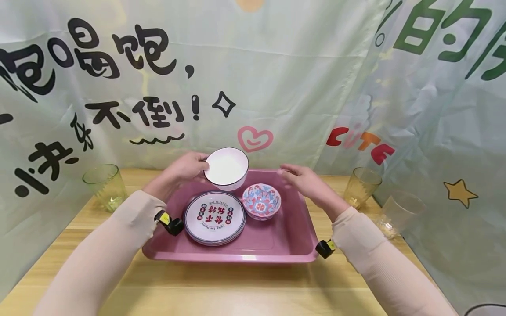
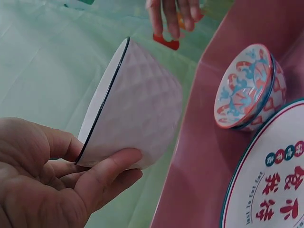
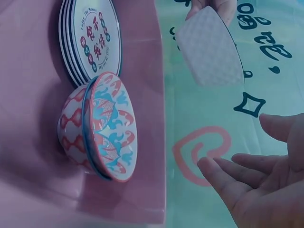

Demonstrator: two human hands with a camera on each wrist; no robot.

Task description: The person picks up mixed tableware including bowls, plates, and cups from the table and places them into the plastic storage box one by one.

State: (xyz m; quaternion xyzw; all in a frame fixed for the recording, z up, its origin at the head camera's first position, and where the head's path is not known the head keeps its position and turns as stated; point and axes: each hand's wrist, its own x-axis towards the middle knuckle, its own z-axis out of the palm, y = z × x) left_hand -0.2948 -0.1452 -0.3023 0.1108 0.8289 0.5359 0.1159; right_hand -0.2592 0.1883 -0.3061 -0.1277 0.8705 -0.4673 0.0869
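My left hand (image 1: 189, 166) pinches the rim of a white bowl (image 1: 227, 167) with a dark edge, thumb on one side and fingers on the other. The bowl is tilted and held above the back of a pink tub (image 1: 292, 237); its quilted outer wall shows in the left wrist view. My right hand (image 1: 302, 180) hovers over the tub's right rim, fingers extended, holding nothing. Inside the tub lie a stack of white plates (image 1: 215, 217) with red lettering and, to their right, nested patterned bowls (image 1: 262, 201) in red and blue.
A green glass (image 1: 104, 186) stands left of the tub on the wooden table (image 1: 197, 289). To the right are a yellow glass (image 1: 361, 186) and a clear glass (image 1: 397, 215). A printed cloth (image 1: 292, 87) hangs behind. A dark-rimmed white object (image 1: 486, 310) shows at bottom right.
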